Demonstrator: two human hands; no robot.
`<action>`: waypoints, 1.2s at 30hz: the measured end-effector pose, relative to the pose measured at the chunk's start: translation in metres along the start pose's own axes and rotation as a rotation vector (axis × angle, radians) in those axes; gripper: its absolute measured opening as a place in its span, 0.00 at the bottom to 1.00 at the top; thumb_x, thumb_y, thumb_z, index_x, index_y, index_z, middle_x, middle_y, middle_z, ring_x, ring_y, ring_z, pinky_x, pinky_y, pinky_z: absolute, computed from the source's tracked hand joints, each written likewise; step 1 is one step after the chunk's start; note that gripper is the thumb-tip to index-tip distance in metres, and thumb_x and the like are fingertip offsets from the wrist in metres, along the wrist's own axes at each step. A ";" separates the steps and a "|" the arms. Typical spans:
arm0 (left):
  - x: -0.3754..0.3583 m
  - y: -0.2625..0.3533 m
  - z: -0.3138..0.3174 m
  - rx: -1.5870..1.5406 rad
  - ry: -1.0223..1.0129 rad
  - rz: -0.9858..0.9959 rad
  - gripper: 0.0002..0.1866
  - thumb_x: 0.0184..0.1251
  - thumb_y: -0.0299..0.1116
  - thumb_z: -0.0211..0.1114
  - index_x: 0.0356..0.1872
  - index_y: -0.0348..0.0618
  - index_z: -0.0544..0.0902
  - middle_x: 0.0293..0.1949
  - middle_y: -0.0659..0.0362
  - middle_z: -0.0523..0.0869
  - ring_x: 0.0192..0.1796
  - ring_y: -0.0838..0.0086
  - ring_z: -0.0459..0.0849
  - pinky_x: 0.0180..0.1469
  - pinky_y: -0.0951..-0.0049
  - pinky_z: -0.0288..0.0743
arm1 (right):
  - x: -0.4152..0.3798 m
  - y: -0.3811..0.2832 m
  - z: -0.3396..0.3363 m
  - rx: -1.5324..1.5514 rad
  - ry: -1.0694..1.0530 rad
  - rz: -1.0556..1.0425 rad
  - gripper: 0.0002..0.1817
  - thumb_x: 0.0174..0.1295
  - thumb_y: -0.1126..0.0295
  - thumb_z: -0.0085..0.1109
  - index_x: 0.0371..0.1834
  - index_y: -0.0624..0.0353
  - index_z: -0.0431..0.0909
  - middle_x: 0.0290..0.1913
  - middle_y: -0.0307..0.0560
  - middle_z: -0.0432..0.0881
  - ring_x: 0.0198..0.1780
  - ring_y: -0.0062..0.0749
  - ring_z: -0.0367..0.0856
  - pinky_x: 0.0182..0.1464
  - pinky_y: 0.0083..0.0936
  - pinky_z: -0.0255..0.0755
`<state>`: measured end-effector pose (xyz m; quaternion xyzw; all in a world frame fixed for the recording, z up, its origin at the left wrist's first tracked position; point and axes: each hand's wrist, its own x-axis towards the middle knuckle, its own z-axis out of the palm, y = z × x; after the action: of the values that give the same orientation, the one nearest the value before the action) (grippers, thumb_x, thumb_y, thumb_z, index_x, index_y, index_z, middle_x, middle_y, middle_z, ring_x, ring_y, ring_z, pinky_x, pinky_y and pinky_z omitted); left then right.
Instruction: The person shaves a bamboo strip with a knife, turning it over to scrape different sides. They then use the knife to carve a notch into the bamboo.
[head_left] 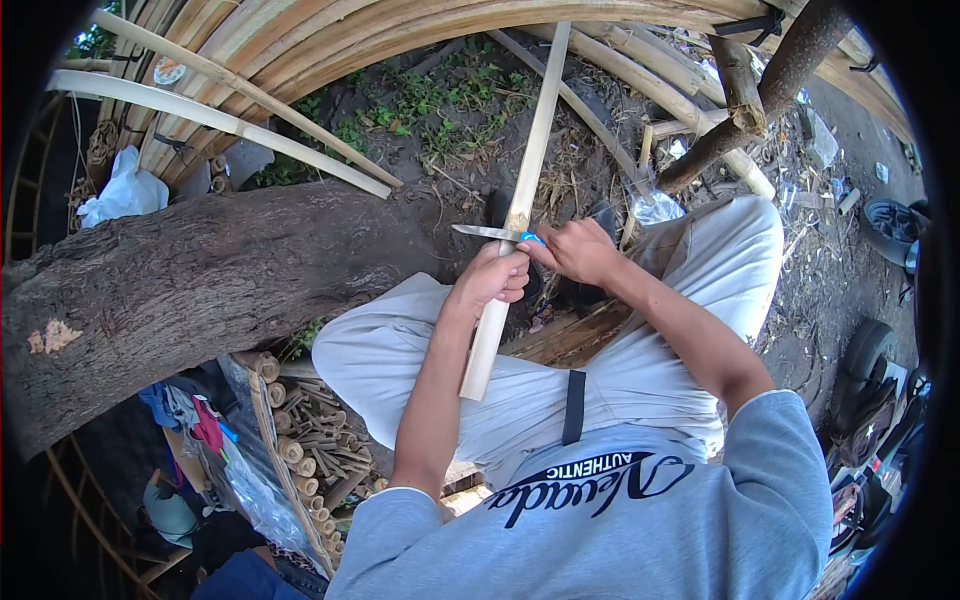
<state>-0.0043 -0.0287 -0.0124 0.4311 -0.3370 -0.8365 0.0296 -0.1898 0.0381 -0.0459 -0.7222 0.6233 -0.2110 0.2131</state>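
A long, pale bamboo strip point(537, 130) runs from my lap up toward the stacked bamboo. Around its lower part my left hand point(492, 275) is closed, with the strip's near end point(485, 350) sticking out below the fist. My right hand point(583, 250) grips a knife with a blue handle point(531, 238). The knife's blade point(485, 232) points left and lies across the strip just above my left hand, by a darker node. My right thumb reaches toward the blade's base, near the left fingers.
A thick tree trunk point(200, 270) lies at left. Long bamboo slats point(330, 45) arch across the top, with a forked branch point(745, 120) at upper right. Cut bamboo pieces point(320, 430) are piled at lower left. A white plastic bag point(125, 190) hangs beyond the trunk.
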 end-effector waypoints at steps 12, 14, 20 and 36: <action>0.005 -0.019 0.013 0.295 0.191 0.070 0.11 0.82 0.35 0.54 0.46 0.37 0.78 0.20 0.73 0.61 0.16 0.90 0.56 0.15 0.80 0.49 | 0.022 0.067 -0.003 -0.065 0.131 0.265 0.33 0.76 0.40 0.42 0.30 0.58 0.83 0.22 0.59 0.82 0.28 0.60 0.84 0.32 0.51 0.78; 0.012 -0.022 0.001 0.623 0.297 0.160 0.14 0.80 0.35 0.55 0.45 0.33 0.81 0.21 0.66 0.74 0.19 0.81 0.71 0.21 0.73 0.67 | 0.010 0.042 -0.001 -0.013 0.069 0.188 0.33 0.76 0.40 0.42 0.30 0.59 0.83 0.22 0.60 0.82 0.28 0.60 0.84 0.32 0.51 0.79; 0.020 -0.040 -0.005 0.928 0.464 0.346 0.16 0.76 0.35 0.55 0.41 0.29 0.84 0.39 0.36 0.87 0.49 0.47 0.87 0.53 0.53 0.77 | -0.006 0.011 0.010 0.069 0.009 0.094 0.31 0.76 0.42 0.45 0.30 0.58 0.83 0.22 0.62 0.81 0.27 0.61 0.83 0.33 0.51 0.79; 0.001 -0.020 0.030 1.092 0.598 0.239 0.15 0.75 0.32 0.54 0.41 0.27 0.83 0.43 0.32 0.85 0.53 0.37 0.82 0.56 0.45 0.75 | -0.001 0.024 0.000 0.025 0.129 0.226 0.33 0.76 0.43 0.47 0.25 0.60 0.83 0.20 0.62 0.80 0.25 0.63 0.82 0.28 0.51 0.78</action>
<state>-0.0224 0.0021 -0.0130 0.5585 -0.7382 -0.3783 -0.0085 -0.2089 0.0362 -0.0597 -0.6297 0.7103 -0.2395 0.2040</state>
